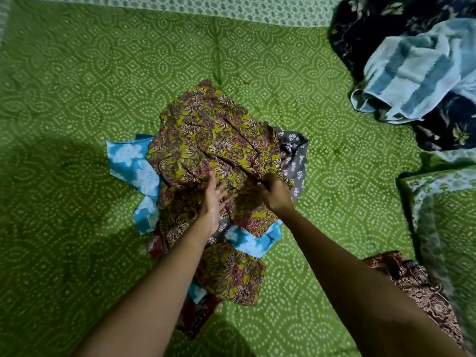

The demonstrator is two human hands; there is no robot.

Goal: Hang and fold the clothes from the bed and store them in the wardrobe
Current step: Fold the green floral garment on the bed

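left hand (213,199) and right hand (273,192): fingers curled, bunching yellow floral garment (213,135). best to lift it clear of blue cloth (131,161) beneath, shake flat, then fold on seams.

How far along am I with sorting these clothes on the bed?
Barely started: nothing looks folded, and no wardrobe shows. In hand: left hand and right hand grip the yellow floral garment atop the pile. Still to do: the blue-white piece, the grey printed one and the maroon cloth beneath.
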